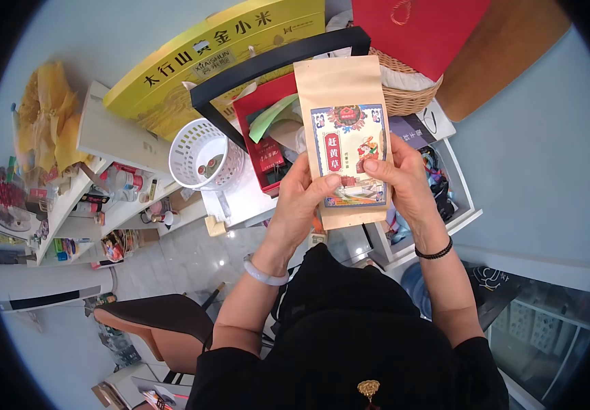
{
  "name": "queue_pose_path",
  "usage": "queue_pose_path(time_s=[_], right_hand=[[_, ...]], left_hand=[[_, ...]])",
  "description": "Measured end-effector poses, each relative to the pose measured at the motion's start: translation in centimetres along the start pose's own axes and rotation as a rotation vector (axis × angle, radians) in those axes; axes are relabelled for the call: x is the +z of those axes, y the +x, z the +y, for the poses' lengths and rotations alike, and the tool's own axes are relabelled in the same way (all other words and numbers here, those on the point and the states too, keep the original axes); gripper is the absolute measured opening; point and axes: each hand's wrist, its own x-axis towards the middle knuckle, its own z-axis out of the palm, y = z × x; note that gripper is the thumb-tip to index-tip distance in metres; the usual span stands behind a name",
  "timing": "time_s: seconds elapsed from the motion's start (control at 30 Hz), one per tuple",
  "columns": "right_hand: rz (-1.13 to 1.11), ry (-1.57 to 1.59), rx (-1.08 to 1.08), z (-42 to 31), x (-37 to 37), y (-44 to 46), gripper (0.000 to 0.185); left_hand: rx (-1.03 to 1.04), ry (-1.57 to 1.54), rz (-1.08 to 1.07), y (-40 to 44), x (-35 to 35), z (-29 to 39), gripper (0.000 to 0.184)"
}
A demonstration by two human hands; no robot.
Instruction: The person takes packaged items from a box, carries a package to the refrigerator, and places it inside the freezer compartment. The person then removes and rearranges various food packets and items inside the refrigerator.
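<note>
A tan paper packet (346, 89) with a colourful printed label is held upright between both hands, its front facing the camera. My left hand (303, 188) grips its left edge, thumb lying across the lower label. On the right edge, my right hand (404, 174) holds it the same way, thumb on the label. The fingers behind the packet are hidden. Behind and left of the packet is a red box (254, 108) with green and dark items inside. A white perforated basket (187, 174) stands left of that box.
A yellow box (165, 82), a black frame (274, 61), a wicker basket (404, 101) and a red bag (418, 34) are at the back. An open drawer (469, 219) holds mixed items at the right. A brown chair (162, 318) stands lower left, near white shelves (69, 205).
</note>
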Motion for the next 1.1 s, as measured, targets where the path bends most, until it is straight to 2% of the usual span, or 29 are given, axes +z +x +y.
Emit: queue_pose_path(time_s=[0.17, 0.23, 0.27, 0.3, 0.37, 0.4, 0.43, 0.5, 0.53, 0.57, 0.63, 0.67, 0.73, 0.77, 0.83, 0.87, 0.9, 0.97, 1.0, 1.07, 1.1], right_hand=[[-0.039, -0.099, -0.059, 0.0, -0.3, -0.2, 0.055], [-0.033, -0.127, -0.057, -0.1, -0.3, -0.4, 0.054], [-0.017, -0.149, -0.056, -0.1, -0.3, -0.4, 0.054], [-0.016, -0.148, -0.051, 0.1, -0.2, -0.5, 0.054], [-0.010, -0.020, 0.026, 0.7, 0.7, -0.5, 0.051], [-0.012, 0.067, 0.020, 0.6, 1.7, -0.6, 0.047], [-0.046, 0.056, 0.030, 0.7, 1.7, -0.5, 0.047], [0.073, -0.068, -0.081, 1.1, 0.7, 0.0, 0.045], [0.043, -0.008, -0.016, 0.6, 0.3, -0.2, 0.044], [0.040, -0.151, -0.078, 0.7, -0.2, -0.3, 0.042], [0.018, -0.138, -0.048, 1.1, -0.5, -0.1, 0.041], [0.005, -0.145, -0.048, 1.1, -0.3, 0.1, 0.041], [-0.016, -0.022, 0.044, 1.6, 0.2, 0.1, 0.040], [-0.027, -0.028, 0.056, 1.9, 0.2, 0.0, 0.040], [-0.093, 0.116, 0.115, 2.4, 0.1, 0.2, 0.042], [-0.096, 0.114, 0.117, 2.5, 0.0, 0.2, 0.042], [-0.134, 0.175, 0.132, 2.5, -0.1, 0.2, 0.043], [-0.172, 0.234, 0.145, 2.7, -0.3, 0.1, 0.044], [-0.193, 0.297, 0.156, 3.0, -0.4, 0.1, 0.043], [-0.215, 0.355, 0.162, 3.4, -0.8, 0.1, 0.042], [-0.266, 0.451, 0.188, 3.6, -1.0, 0.1, 0.044]], left_hand=[[0.119, 0.043, 0.000, -0.5, -0.4, 0.4, 0.057], [0.351, 0.264, 0.277, -1.2, -1.3, 2.1, 0.064], [0.534, 0.115, -0.169, -2.8, -2.3, 6.6, 0.067], [0.530, 0.115, -0.166, -2.9, -1.3, 5.5, 0.067], [0.614, 0.470, 0.454, -4.1, 1.1, 1.9, 0.068], [0.619, 0.467, 0.484, -4.9, -0.2, 0.3, 0.068], [0.539, 0.858, 0.437, -5.3, -2.7, -2.1, 0.067], [0.306, 1.638, 0.256, -5.5, -7.6, -4.5, 0.065], [0.138, 1.515, 0.441, -6.7, -9.4, -4.2, 0.060], [-0.046, 1.369, 0.622, -8.5, -11.0, -3.9, 0.055], [-0.018, 1.222, 0.721, -10.4, -13.1, -2.6, 0.038], [-0.014, 1.214, 0.733, -10.4, -13.3, -2.6, 0.038], [0.215, 1.133, 0.799, -10.9, -13.5, -2.8, 0.024], [0.206, 1.127, 0.815, -11.3, -13.2, -3.0, 0.024], [-0.021, 1.132, 0.802, -11.2, -11.2, -1.8, 0.019], [-0.046, 1.170, 0.735, -11.1, -10.3, -1.2, 0.028], [-0.045, 1.168, 0.736, -10.8, -9.8, -1.0, 0.028], [0.415, 1.144, 0.556, -10.1, -8.9, -0.8, 0.040], [0.417, 1.142, 0.555, -9.8, -8.3, -0.6, 0.040], [0.239, 0.597, 0.426, -9.2, -6.6, -0.2, 0.057], [0.244, 0.594, 0.424, -8.9, -5.2, 0.1, 0.057]])
